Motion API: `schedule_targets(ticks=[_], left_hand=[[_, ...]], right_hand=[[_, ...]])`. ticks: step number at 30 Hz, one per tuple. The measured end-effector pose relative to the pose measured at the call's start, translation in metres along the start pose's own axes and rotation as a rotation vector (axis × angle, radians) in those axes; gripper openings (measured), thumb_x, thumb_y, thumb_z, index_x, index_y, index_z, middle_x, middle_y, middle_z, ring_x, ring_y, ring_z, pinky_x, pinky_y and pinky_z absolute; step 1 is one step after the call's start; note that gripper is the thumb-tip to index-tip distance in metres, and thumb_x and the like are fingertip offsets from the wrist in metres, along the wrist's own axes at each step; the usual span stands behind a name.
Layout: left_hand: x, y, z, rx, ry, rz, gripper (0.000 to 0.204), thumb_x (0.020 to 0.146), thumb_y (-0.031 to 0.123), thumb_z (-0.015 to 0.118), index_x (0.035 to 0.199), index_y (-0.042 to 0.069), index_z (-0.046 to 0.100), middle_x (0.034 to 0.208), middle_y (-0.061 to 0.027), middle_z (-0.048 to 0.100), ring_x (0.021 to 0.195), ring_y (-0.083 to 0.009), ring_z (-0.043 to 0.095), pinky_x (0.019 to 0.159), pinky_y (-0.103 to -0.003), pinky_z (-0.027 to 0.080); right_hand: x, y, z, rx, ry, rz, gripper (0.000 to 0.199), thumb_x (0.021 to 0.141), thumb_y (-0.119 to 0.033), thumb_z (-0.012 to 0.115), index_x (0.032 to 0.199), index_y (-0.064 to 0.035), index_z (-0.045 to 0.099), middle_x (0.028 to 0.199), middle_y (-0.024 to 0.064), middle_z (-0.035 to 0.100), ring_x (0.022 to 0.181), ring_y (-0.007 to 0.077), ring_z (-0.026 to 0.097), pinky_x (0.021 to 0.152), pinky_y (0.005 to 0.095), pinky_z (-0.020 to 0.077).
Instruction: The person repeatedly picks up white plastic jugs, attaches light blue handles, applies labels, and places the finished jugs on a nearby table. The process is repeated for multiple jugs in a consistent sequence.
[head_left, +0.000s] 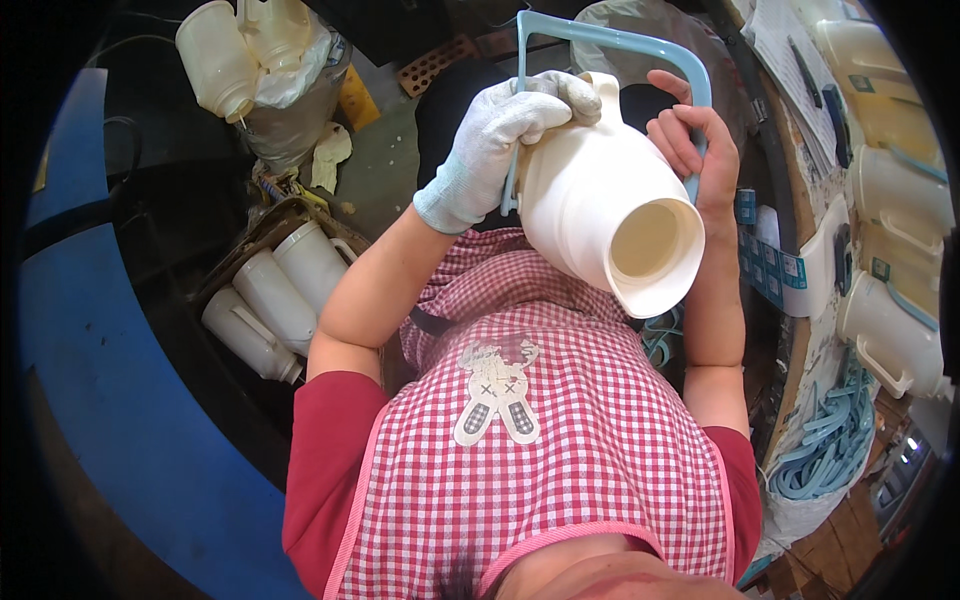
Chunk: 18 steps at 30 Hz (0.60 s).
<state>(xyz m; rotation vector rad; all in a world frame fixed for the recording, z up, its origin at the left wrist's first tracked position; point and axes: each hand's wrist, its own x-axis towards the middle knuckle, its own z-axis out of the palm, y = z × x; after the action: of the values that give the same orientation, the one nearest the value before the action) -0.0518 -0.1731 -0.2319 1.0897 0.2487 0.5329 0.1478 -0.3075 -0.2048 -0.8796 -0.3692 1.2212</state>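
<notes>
A white plastic jug shell [585,190] is held up before me, tilted with its spouted mouth toward me. My left hand [515,120], in a pale knit glove, is closed on its upper left side, by the left arm of a light-blue carrying handle [620,35]. This squared handle spans the far end of the jug, and its left leg reaches the jug's side. Around the handle's right leg the fingers of my bare right hand [700,140] are wrapped. A white loop grip stands on the jug near my gloved fingertips.
At left, several white jugs [275,295] lie in a box, and more shells [215,60] sit atop a bag. A blue panel [130,400] curves along the left. On the right bench are more jugs [890,330], papers [790,70] and a bag of light-blue handles [825,440].
</notes>
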Motion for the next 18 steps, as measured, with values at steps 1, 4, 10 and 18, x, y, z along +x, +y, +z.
schedule_targets(ticks=[1,4,10,18], left_hand=[[-0.002,0.001,-0.002,0.154,-0.002,0.011,0.024,0.102,0.013,0.052,0.109,-0.002,0.069,0.118,-0.0086,0.069,0.104,-0.0157,0.064,0.097,-0.029,0.050],[0.002,-0.010,0.006,0.457,0.139,0.154,0.024,0.101,0.011,0.055,0.116,-0.001,0.070,0.118,-0.0117,0.071,0.106,-0.0203,0.067,0.096,-0.032,0.053],[0.007,0.044,0.023,0.608,0.170,0.233,0.034,0.102,0.016,0.054,0.100,-0.014,0.069,0.107,-0.0181,0.071,0.100,-0.0243,0.070,0.096,-0.036,0.056],[0.027,0.120,0.020,0.230,0.237,0.361,0.050,0.110,0.041,0.035,0.115,-0.006,0.049,0.108,-0.0168,0.051,0.092,-0.0236,0.054,0.091,-0.036,0.048]], right_hand=[[-0.001,0.003,-0.001,0.034,0.013,0.022,0.038,0.100,-0.009,0.042,0.130,0.0106,0.057,0.053,-0.0067,0.034,0.048,0.0035,0.031,0.048,0.0193,0.0287],[-0.004,0.005,-0.005,0.148,0.071,0.035,0.034,0.102,-0.010,0.043,0.128,0.0083,0.058,0.052,-0.0080,0.032,0.047,0.0034,0.032,0.048,0.0190,0.0300],[-0.002,0.003,0.019,-0.042,-0.057,-0.325,0.071,0.111,-0.056,0.028,0.118,0.0023,0.069,0.059,-0.0039,0.046,0.054,0.0070,0.041,0.054,0.0215,0.0344],[0.012,-0.035,0.010,-0.545,-0.075,-0.297,0.041,0.097,-0.045,0.073,0.087,-0.0059,0.075,0.072,-0.0031,0.064,0.062,0.0042,0.058,0.056,0.0219,0.0443]])
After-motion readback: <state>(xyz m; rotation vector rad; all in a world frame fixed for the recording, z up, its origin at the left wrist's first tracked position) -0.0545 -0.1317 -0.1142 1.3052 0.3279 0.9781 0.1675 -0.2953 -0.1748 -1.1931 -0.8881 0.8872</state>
